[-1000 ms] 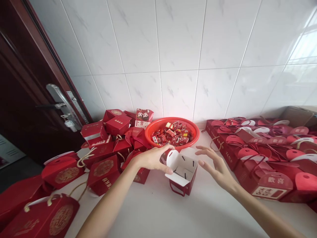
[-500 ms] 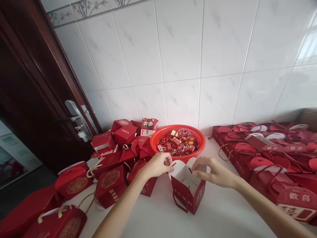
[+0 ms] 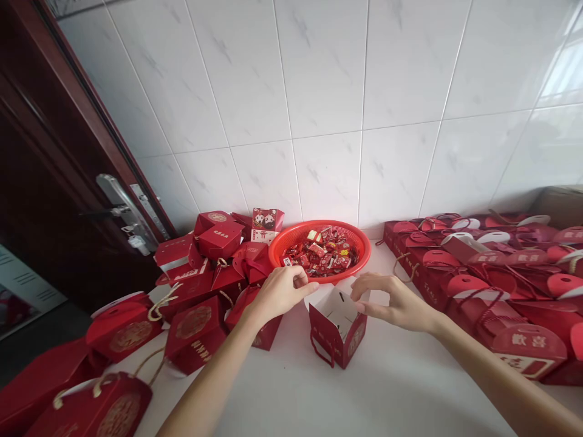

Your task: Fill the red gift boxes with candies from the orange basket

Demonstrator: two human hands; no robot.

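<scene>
Flap (image 3: 324, 325) raised; white tabletop (image 3: 282, 394), tiled wall (image 3: 323, 73)

Box (image 3: 328, 337) on table (image 3: 291, 400), before basket (image 3: 274, 246); sweets (image 3: 328, 252) in basket; box pile (image 3: 195, 328) left, box rows (image 3: 494, 273) right; wall (image 3: 328, 91) behind.

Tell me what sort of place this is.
Probably a room in a home, though a small shop's back room is possible. Marbled wall tiles and a dark door suggest it; the white tabletop bears red gift boxes and a plastic basket of wrapped sweets.
</scene>
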